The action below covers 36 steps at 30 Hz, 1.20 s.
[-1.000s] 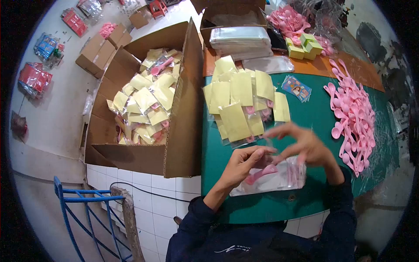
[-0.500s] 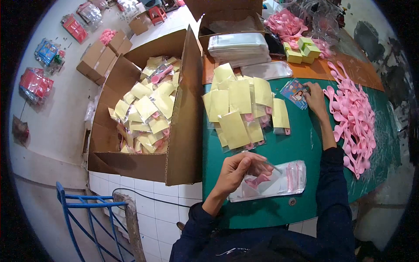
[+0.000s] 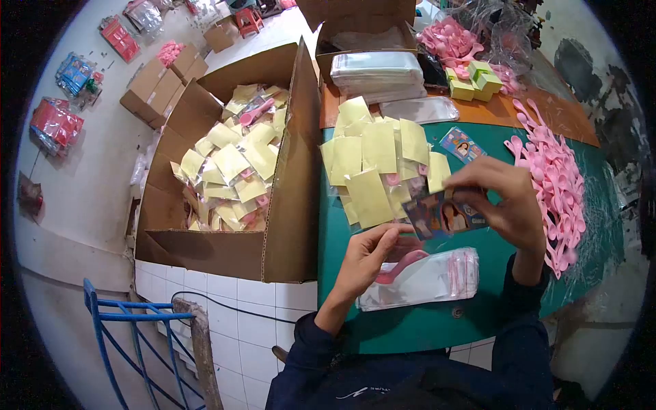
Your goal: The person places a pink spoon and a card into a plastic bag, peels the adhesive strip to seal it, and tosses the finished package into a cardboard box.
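Observation:
My left hand (image 3: 369,263) is closed on a clear plastic bag with a pink spoon (image 3: 404,265) showing at it, over a stack of clear bags (image 3: 444,280). In my right hand (image 3: 506,198) a printed card (image 3: 447,216) is pinched between thumb and fingers, close to the top of the held bag. More printed cards (image 3: 462,145) lie beyond my right hand on the green table (image 3: 506,273). Left of the cards is a pile of packed bags (image 3: 371,150) with pale yellow card backs. The edge of the held bag is hard to make out.
A large cardboard box (image 3: 290,178) full of similar packets stands left of the table. Loose pink spoons (image 3: 553,184) are heaped at the right. Further back are clear bag stacks (image 3: 379,72), small yellow-green blocks (image 3: 475,82) and a bag of pink spoons (image 3: 447,41).
My right hand has picked up a card from the cards at the back and brought it toward my left hand. The left hand has turned slightly, and the pink spoon shows more.

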Available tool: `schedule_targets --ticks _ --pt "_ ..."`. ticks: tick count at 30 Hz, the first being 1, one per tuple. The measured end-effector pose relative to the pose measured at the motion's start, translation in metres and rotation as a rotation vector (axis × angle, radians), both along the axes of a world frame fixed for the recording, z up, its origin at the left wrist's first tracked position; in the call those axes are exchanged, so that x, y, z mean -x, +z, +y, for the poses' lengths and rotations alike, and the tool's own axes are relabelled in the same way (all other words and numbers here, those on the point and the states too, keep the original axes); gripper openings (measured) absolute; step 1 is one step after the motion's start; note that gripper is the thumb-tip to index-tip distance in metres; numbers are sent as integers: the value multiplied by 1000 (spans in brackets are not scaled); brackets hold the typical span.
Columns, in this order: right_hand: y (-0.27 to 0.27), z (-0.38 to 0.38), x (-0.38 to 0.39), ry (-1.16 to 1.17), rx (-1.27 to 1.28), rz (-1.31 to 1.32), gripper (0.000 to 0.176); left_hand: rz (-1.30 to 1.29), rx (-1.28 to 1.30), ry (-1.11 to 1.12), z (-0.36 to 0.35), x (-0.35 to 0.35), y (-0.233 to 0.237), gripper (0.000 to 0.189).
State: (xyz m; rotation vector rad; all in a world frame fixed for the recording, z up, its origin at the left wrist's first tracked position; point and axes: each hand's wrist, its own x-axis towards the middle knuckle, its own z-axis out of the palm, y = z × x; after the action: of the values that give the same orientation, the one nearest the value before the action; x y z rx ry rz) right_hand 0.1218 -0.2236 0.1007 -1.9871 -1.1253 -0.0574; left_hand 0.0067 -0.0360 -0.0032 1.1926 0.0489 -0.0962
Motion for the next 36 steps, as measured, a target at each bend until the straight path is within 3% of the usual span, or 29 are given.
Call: schedule_targets --ticks 1,5,9,12,19,22,25,26,30,36 --pt "0 0 1 53 29 -85 20 6 2 -11 1 0 0 31" --pt "4 1 6 158 191 -3 13 -23 -104 -57 -2 1 -5 30" --pt "-10 11 5 314 268 49 19 -59 -195 -65 -9 2 8 26" --pt "-23 19 6 413 323 159 29 -34 -325 -20 -7 4 1 33" --pt "-39 6 4 390 354 378 16 -173 -758 18 -4 4 13 61" --pt "-42 4 5 260 258 521 17 -92 -647 -244 18 8 13 66" --pt "-54 -2 0 160 123 608 22 -170 -428 -150 40 16 -6 71" --pt "-59 -3 -2 132 96 652 23 -134 -186 -60 38 19 -10 73" --pt "-54 -4 -4 174 118 814 23 -119 -181 231 32 15 -17 62" --pt "-64 0 1 107 -1 772 14 -81 -116 186 21 17 -7 61"
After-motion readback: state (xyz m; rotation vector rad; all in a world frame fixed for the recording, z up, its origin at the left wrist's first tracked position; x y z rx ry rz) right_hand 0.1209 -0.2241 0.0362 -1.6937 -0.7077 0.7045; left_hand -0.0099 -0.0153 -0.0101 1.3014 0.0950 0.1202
